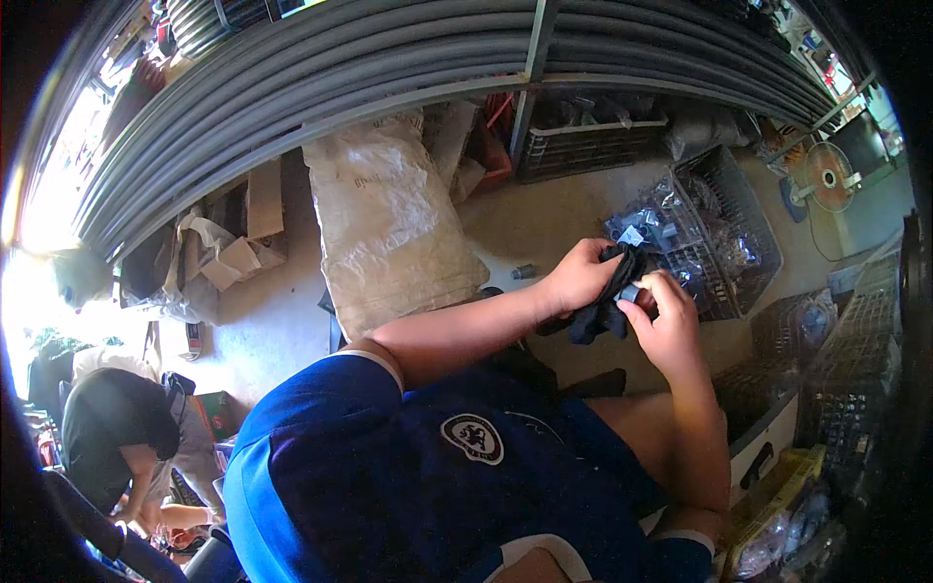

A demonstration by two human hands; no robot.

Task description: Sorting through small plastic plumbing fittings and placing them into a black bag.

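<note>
A bunched black cloth [607,309] is gripped in my left hand [581,277], its folds hanging below the fingers. My right hand [666,316] pinches a small grey pipe fitting [629,292] between thumb and fingers, against the cloth. Just beyond both hands, a black plastic crate [753,219] holds several clear bags of small dark parts [641,228]. A similar grey fitting [525,272] lies on the floor left of my hands.
Long grey pipes [389,63] fill a rack across the far side. Below it lie a large pale sack [384,223], cardboard boxes [238,257] and another black crate [593,146]. A fan [829,178] stands far right. At lower left, another person [121,428] bends over.
</note>
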